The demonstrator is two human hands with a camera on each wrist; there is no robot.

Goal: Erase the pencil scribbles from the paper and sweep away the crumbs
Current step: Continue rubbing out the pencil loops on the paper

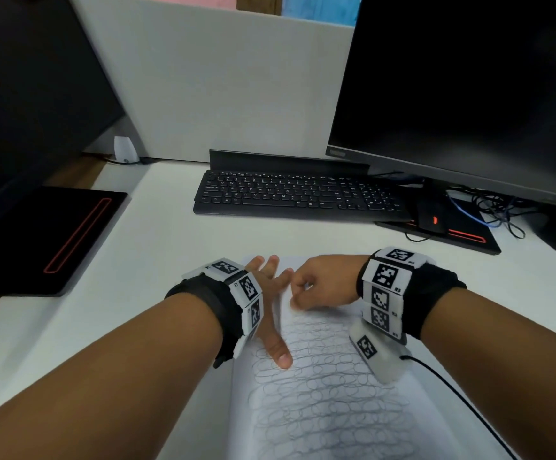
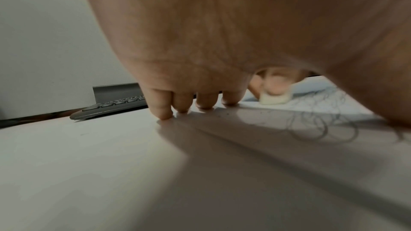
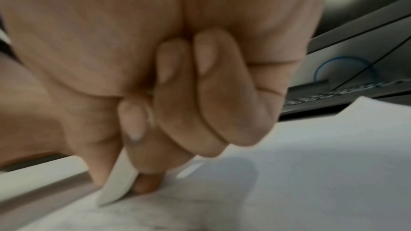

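Ahead of us stand a monitor [image 1: 462, 94] and keyboard [image 1: 296, 194]. Our scribbled paper [image 1: 329, 393] lies nearest; our left hand [image 1: 266, 293] presses it, fingers spread, while our right hand [image 1: 323, 283] pinches the eraser [image 3: 118, 185] against it.

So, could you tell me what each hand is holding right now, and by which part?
The right hand pinches a white eraser by its upper half. The left hand holds nothing; it presses flat on the paper.

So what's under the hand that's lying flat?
The left hand presses on the paper, some fingertips reaching the desk. Pencil scribbles show beside the thumb; whatever lies beneath the palm is covered.
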